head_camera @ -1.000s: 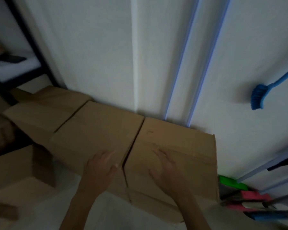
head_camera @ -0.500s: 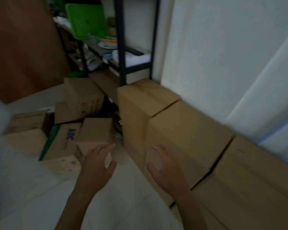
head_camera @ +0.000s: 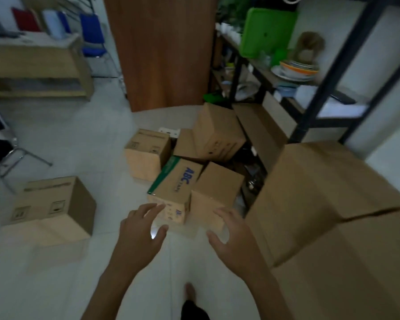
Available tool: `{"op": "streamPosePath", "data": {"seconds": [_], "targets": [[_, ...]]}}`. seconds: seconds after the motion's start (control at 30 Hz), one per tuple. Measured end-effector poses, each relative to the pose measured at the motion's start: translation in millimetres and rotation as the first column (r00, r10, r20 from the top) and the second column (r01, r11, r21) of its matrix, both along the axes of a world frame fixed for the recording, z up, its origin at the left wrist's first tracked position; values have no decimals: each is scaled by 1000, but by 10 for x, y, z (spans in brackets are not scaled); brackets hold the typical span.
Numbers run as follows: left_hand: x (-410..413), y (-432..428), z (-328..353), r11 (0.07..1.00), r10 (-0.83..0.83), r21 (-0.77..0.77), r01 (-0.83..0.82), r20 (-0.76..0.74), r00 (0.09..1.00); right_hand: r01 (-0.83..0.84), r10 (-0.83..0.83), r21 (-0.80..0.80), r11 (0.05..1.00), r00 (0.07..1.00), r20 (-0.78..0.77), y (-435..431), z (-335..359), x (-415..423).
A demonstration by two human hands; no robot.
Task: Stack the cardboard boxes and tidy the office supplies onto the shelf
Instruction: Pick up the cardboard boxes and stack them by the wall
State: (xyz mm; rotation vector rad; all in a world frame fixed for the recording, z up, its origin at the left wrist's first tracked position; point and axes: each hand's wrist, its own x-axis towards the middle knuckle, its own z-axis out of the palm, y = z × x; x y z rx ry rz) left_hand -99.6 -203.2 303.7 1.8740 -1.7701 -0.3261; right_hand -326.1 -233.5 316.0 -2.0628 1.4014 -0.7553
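Left hand (head_camera: 140, 236) and right hand (head_camera: 233, 239) bare, dark trouser leg (head_camera: 193, 311), 1 bare foot (head_camera: 189, 292)

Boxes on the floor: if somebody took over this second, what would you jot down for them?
Hands: both open and empty. The left hand hovers by the ABC box, the right hand by the plain box beside it.
Things: small boxes lie loose on the floor before the shelf. A tilted box leans on others and a lone box sits far left. The big boxes stand side by side at right.
Done: big boxes lined up.
Left: stack the small boxes; tidy supplies onto the shelf.
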Motion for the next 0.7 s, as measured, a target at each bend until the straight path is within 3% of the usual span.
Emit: {"op": "streamPosePath", "data": {"seconds": [0.33, 0.7], "targets": [[1210, -675, -48, 949, 310, 36, -312, 59, 949, -272, 274, 51, 961, 962, -26, -1355, 53, 1337], [2368, -933, -272, 767, 636, 97, -634, 19, 772, -563, 572, 109, 819, 817, -80, -2260, -104, 2975]]}}
